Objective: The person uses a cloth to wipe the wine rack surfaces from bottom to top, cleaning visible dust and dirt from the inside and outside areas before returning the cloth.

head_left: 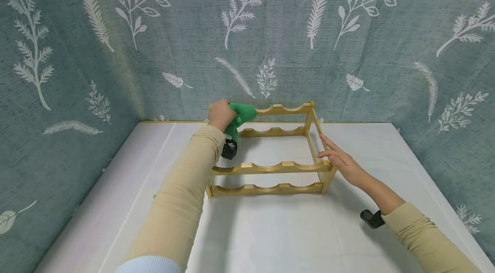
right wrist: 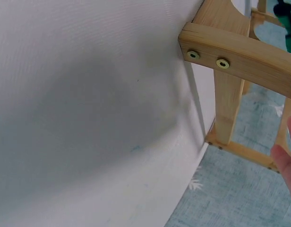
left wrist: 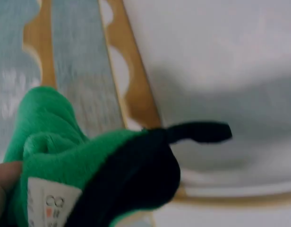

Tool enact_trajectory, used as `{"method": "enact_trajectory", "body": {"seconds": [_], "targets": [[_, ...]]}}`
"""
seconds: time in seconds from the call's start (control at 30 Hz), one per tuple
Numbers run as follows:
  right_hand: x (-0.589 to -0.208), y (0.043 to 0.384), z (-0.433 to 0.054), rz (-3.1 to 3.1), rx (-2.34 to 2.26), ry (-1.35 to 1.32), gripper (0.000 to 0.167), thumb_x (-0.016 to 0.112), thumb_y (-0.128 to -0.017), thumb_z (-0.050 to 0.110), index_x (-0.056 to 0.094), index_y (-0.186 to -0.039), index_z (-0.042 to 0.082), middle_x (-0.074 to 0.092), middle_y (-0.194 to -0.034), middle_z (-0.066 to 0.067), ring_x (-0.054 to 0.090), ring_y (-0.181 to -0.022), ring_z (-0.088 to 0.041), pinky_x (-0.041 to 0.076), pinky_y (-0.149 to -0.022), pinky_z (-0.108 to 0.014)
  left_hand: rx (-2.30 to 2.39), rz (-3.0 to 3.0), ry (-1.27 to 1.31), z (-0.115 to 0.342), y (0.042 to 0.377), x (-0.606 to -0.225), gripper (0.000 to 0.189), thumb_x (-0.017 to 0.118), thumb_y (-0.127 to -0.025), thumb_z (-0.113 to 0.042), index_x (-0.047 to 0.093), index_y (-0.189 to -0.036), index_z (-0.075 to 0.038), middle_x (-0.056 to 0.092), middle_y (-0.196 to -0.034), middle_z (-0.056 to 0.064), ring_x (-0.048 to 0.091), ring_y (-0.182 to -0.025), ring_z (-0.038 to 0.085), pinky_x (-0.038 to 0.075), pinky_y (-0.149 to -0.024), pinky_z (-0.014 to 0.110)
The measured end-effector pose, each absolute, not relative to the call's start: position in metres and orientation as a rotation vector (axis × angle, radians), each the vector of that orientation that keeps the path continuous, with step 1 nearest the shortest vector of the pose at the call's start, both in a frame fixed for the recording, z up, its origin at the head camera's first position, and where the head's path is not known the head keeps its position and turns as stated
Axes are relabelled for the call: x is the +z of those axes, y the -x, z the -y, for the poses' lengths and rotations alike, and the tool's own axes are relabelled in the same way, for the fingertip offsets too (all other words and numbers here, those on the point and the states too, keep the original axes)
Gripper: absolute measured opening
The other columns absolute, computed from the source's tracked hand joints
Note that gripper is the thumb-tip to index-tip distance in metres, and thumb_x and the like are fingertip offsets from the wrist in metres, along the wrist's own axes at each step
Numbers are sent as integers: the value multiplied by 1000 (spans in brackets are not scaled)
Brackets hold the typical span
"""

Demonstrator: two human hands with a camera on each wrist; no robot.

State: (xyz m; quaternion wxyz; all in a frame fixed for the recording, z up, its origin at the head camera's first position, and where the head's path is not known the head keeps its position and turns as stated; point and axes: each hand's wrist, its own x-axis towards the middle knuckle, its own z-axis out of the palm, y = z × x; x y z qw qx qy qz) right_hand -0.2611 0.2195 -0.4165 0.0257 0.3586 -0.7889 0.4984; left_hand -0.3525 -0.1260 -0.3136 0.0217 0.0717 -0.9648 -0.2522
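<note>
Over the left part of a two-tier wooden rack (head_left: 270,168) with scalloped rails, my left hand (head_left: 221,115) grips a green plush toy (head_left: 243,112). The left wrist view shows the toy's fuzzy green body (left wrist: 55,156), a white label (left wrist: 50,203) and a black part (left wrist: 141,175) with a thin strip sticking out. Most of the left hand is hidden there. At the rack's right side is my right hand (head_left: 346,166), its fingers extended by the upper side bar. In the right wrist view, fingertips (right wrist: 283,158) show beside the wooden frame (right wrist: 244,49); contact is hard to tell.
The rack stands on a white table (head_left: 278,230) near its back edge. Behind and at both sides hangs a blue-grey cloth (head_left: 193,15) with white leaf prints. A black device (head_left: 372,219) sits at my right wrist.
</note>
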Motion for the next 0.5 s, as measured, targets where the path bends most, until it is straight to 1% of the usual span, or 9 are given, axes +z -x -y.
{"method": "enact_trajectory", "body": {"seconds": [0.17, 0.27, 0.33, 0.43, 0.5], "targets": [[-416, 262, -219, 2439, 1543, -1118, 35, 30, -100, 7, 59, -111, 24, 10, -150, -22, 8, -136, -2, 12, -94, -72, -790, 2938, -284, 149, 350, -309, 27, 54, -87, -10, 61, -111, 0, 61, -104, 20, 53, -78, 28, 46, -68, 37], [-417, 263, -219, 2441, 1542, -1129, 35, 30, -100, 6, 59, -111, 23, 10, -150, -22, 8, -136, -3, 13, -94, -72, -766, 2953, -291, 150, 350, -305, 25, 54, -85, -14, 63, -106, -1, 62, -98, 18, 51, -72, 25, 46, -64, 35], [-417, 262, -220, 2437, 1535, -1126, 35, 30, -100, 6, 59, -110, 23, 11, -151, -21, 9, -136, -1, 13, -93, -72, -769, 2983, -254, 143, 352, -302, 31, 54, -85, -15, 62, -112, -1, 62, -103, 18, 50, -74, 24, 46, -66, 34], [-417, 261, -222, 2424, 1534, -1117, 36, 30, -99, 6, 59, -109, 25, 12, -152, -16, 9, -135, 3, 12, -92, -73, -811, 3027, -136, 118, 354, -295, 41, 57, -86, -20, 57, -123, -3, 59, -116, 16, 55, -87, 25, 48, -76, 34], [-417, 261, -222, 2416, 1538, -1111, 36, 30, -99, 5, 59, -108, 25, 12, -152, -15, 9, -134, 3, 11, -93, -73, -867, 3041, -63, 95, 356, -292, 46, 60, -86, -24, 53, -129, -7, 56, -123, 14, 55, -99, 26, 47, -84, 35]]}}
